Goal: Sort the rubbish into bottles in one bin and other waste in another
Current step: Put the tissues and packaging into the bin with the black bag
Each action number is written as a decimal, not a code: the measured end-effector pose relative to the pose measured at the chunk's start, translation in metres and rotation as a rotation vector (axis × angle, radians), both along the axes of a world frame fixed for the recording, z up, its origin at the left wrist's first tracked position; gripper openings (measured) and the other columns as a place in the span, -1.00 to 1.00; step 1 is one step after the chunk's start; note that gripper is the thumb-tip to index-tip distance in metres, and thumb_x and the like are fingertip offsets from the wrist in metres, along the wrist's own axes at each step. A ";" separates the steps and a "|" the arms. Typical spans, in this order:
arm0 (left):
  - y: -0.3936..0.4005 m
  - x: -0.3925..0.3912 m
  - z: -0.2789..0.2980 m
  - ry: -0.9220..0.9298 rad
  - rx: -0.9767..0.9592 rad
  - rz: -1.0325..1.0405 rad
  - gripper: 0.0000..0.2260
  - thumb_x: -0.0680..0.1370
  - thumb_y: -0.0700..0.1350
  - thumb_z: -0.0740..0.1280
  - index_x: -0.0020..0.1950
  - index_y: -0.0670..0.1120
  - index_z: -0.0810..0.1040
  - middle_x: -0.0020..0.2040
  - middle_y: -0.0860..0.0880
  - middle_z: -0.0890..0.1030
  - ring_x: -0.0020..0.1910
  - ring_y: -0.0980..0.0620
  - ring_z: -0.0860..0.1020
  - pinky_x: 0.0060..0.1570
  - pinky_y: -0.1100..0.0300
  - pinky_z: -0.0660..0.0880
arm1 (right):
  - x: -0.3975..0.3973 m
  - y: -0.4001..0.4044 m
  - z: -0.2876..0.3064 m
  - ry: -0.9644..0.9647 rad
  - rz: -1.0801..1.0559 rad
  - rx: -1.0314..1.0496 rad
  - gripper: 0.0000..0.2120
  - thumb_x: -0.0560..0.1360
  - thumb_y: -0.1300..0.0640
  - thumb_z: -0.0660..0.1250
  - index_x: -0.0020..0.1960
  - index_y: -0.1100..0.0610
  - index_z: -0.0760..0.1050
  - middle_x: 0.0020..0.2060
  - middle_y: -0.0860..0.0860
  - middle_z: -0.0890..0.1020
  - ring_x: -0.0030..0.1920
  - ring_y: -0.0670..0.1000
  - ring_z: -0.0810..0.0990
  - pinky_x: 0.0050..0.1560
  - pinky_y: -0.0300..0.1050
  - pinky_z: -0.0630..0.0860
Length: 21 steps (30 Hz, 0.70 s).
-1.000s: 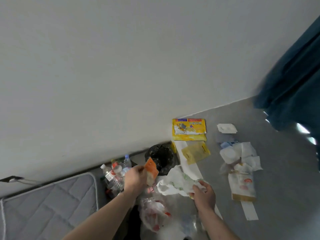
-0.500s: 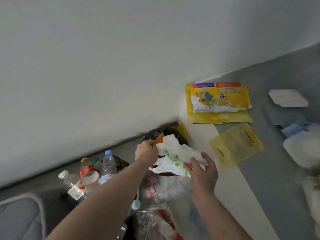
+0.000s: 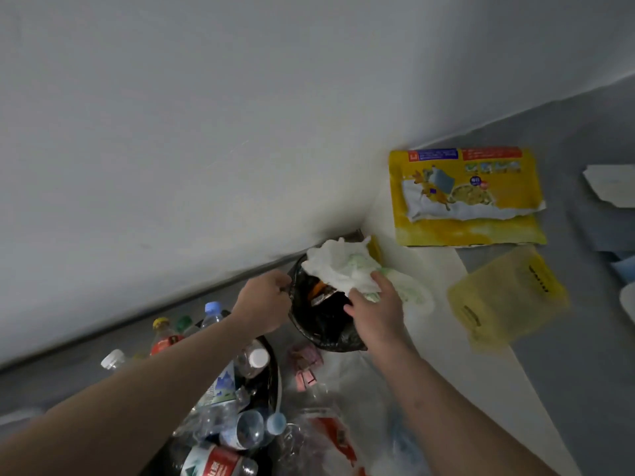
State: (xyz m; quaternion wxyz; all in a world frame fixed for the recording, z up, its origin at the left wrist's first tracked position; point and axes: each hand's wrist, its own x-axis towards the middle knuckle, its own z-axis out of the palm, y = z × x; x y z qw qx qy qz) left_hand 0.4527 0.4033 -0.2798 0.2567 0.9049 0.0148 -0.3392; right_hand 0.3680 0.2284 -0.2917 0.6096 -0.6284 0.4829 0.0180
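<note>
A pale wall (image 3: 206,132) fills most of the view and meets a grey floor (image 3: 567,389) along a slanting line. Flat on the floor by the wall lies a big yellow food packet (image 3: 464,197), and nearer the camera a thin yellow plastic bag (image 3: 508,297), well apart from the bins. Against the foot of the wall stands a bin lined with a black bag (image 3: 323,324), an orange wrapper (image 3: 318,288) showing inside it. To its left a second black-lined bin (image 3: 271,383) holds plastic bottles (image 3: 237,431), some standing with caps up, others crushed and lying. Clear plastic wrapping (image 3: 330,431) with red print lies in front of the bins. The right hand (image 3: 374,310) pinches a crumpled white paper with green print (image 3: 343,266) between thumb and fingers, holding it over the far rim of the waste bin. The left hand (image 3: 264,300) is curled closed on the black liner at the near-left rim of that bin.
</note>
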 end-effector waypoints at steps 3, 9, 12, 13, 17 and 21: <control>0.007 0.006 0.013 -0.042 -0.024 -0.009 -0.63 0.53 -0.24 0.20 0.25 0.01 0.61 0.11 0.00 0.66 0.11 -0.09 0.62 0.14 0.10 0.54 | 0.005 0.012 -0.026 0.239 0.471 -0.209 -0.44 0.54 0.13 0.36 0.52 0.08 0.33 0.37 0.08 0.49 0.38 0.15 0.48 0.39 0.04 0.45; 0.022 0.006 0.003 -0.075 -0.006 -0.132 -0.60 0.53 -0.23 0.17 0.28 0.06 0.60 0.21 0.06 0.64 0.17 0.01 0.59 0.12 0.21 0.46 | 0.015 0.015 -0.103 0.515 0.854 -0.341 -0.50 0.60 0.06 0.30 0.50 0.17 0.33 0.41 0.12 0.48 0.40 0.14 0.45 0.36 -0.07 0.41; 0.020 0.007 -0.004 -0.110 -0.009 -0.225 -0.59 0.54 -0.21 0.16 0.30 0.09 0.58 0.22 0.07 0.63 0.15 0.03 0.59 0.15 0.17 0.49 | 0.027 0.017 -0.146 0.547 0.914 -0.338 -0.49 0.63 0.02 0.24 0.51 0.21 0.31 0.42 0.14 0.46 0.42 0.14 0.43 0.37 -0.09 0.37; 0.017 0.007 -0.006 -0.116 -0.015 -0.257 -0.60 0.54 -0.21 0.16 0.29 0.09 0.58 0.20 0.06 0.63 0.13 0.02 0.59 0.14 0.14 0.51 | 0.030 0.018 -0.160 0.560 0.923 -0.303 -0.48 0.64 0.00 0.21 0.52 0.22 0.31 0.40 0.15 0.47 0.40 0.14 0.44 0.37 -0.08 0.38; -0.006 0.006 -0.013 -0.144 -0.028 -0.392 -0.63 0.56 -0.19 0.18 0.30 0.05 0.57 0.21 0.02 0.63 0.19 -0.05 0.57 0.16 0.08 0.52 | 0.029 0.015 -0.196 0.630 0.905 -0.140 -0.51 0.65 -0.03 0.11 0.48 0.21 0.35 0.26 0.17 0.53 0.28 0.17 0.51 0.23 -0.01 0.45; -0.031 -0.004 -0.010 -0.111 -0.024 -0.429 -0.61 0.54 -0.18 0.21 0.34 0.03 0.55 0.28 -0.01 0.61 0.25 -0.06 0.54 0.10 0.15 0.46 | 0.005 0.012 -0.175 0.531 1.009 -0.158 -0.46 0.64 -0.01 0.14 0.59 0.10 0.22 0.49 0.11 0.38 0.47 0.17 0.36 0.40 -0.01 0.33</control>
